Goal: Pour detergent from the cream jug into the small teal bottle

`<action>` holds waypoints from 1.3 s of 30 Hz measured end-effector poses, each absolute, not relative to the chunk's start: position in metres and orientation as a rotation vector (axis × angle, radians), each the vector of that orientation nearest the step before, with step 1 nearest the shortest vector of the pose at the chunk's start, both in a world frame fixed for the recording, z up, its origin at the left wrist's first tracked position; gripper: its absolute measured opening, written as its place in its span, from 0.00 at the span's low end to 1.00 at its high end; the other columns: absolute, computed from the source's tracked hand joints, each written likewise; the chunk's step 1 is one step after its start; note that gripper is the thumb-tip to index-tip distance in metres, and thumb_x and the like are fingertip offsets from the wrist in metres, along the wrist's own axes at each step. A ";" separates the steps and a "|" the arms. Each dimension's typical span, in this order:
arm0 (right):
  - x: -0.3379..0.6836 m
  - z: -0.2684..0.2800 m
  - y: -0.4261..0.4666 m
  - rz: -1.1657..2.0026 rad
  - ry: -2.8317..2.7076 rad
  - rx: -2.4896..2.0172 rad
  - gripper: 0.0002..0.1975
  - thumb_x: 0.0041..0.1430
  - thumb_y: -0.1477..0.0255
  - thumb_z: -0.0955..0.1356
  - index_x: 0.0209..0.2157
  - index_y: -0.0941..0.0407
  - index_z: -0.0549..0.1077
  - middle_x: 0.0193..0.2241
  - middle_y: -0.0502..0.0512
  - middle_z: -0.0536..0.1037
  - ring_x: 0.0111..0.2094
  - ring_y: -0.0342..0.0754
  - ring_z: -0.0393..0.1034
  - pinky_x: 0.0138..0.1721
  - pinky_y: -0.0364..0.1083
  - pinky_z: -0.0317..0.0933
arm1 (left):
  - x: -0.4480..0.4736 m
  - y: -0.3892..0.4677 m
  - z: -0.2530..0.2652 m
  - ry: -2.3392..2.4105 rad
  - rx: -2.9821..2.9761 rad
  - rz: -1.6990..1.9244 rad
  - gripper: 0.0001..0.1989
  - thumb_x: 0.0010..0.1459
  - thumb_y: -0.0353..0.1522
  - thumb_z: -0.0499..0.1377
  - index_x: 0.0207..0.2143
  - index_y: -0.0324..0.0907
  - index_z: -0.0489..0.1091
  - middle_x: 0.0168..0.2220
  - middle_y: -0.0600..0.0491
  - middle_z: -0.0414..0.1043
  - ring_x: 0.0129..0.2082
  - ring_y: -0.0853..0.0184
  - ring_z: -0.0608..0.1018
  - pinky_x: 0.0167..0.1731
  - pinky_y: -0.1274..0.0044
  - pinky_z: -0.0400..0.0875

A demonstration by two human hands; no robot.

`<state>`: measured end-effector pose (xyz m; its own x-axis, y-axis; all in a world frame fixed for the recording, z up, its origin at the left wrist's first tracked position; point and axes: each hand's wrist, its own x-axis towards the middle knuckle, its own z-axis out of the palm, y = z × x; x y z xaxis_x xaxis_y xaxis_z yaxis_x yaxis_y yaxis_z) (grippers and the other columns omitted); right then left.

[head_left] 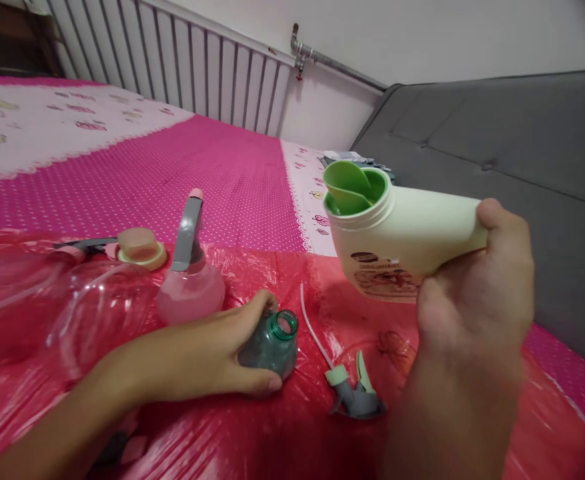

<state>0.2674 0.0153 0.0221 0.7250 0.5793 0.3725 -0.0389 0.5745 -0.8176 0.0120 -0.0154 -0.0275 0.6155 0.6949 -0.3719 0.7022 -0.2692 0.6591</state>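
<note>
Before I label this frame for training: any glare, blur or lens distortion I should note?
Head view: glare streaks the red plastic sheet; the right hand and its cream container look soft and slightly blurred; the left hand on the green bottle is sharper; wide-angle lens bends the radiator and darkens the corners.

- A bedroom in a home is shown.
- A bed (212, 167) is covered with a pink dotted sheet, and a padded grey headboard (497, 140) is seen beside it.
- A white ribbed radiator (182, 60) with a metal pipe (332, 61) is mounted on the wall.
</note>
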 end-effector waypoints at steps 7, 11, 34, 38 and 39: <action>0.263 0.027 0.011 0.434 -0.589 -0.843 0.20 0.63 0.62 0.64 0.52 0.60 0.68 0.56 0.52 0.68 0.48 0.34 0.70 0.45 0.36 0.70 | 0.012 -0.014 -0.029 1.043 1.983 0.052 0.52 0.56 0.54 0.66 0.72 0.39 0.49 0.53 0.42 0.76 0.46 0.50 0.81 0.43 0.68 0.73; 0.261 0.023 0.006 0.345 -0.655 -0.845 0.20 0.60 0.62 0.69 0.46 0.63 0.70 0.45 0.54 0.72 0.43 0.35 0.70 0.40 0.37 0.69 | 0.012 -0.013 -0.030 1.005 1.957 0.063 0.45 0.55 0.53 0.68 0.66 0.43 0.57 0.47 0.48 0.77 0.43 0.54 0.81 0.40 0.70 0.72; 0.265 0.009 0.008 0.139 -0.975 -1.123 0.30 0.53 0.52 0.71 0.40 0.68 0.76 0.38 0.60 0.75 0.35 0.43 0.73 0.27 0.35 0.53 | 0.012 -0.011 -0.037 0.904 1.951 0.158 0.46 0.53 0.42 0.71 0.68 0.41 0.57 0.47 0.48 0.77 0.43 0.54 0.80 0.42 0.68 0.74; 0.262 0.012 0.002 0.128 -1.035 -1.159 0.29 0.54 0.52 0.71 0.42 0.67 0.76 0.41 0.60 0.75 0.38 0.44 0.74 0.30 0.36 0.60 | 0.012 -0.011 -0.037 0.896 1.953 0.145 0.47 0.52 0.42 0.71 0.69 0.39 0.55 0.47 0.46 0.76 0.43 0.54 0.80 0.41 0.68 0.74; 0.260 0.014 0.000 0.149 -1.027 -1.149 0.28 0.53 0.54 0.71 0.42 0.67 0.76 0.41 0.59 0.75 0.38 0.43 0.73 0.32 0.37 0.62 | 0.012 -0.011 -0.037 0.898 1.952 0.140 0.48 0.53 0.42 0.71 0.69 0.39 0.55 0.47 0.46 0.76 0.42 0.54 0.80 0.41 0.68 0.74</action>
<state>0.2601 -0.0002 0.0142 0.5608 0.5773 0.5935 0.3850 0.4528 -0.8042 0.0119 -0.0112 -0.0371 0.7239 0.6403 -0.2570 0.5319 -0.2806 0.7989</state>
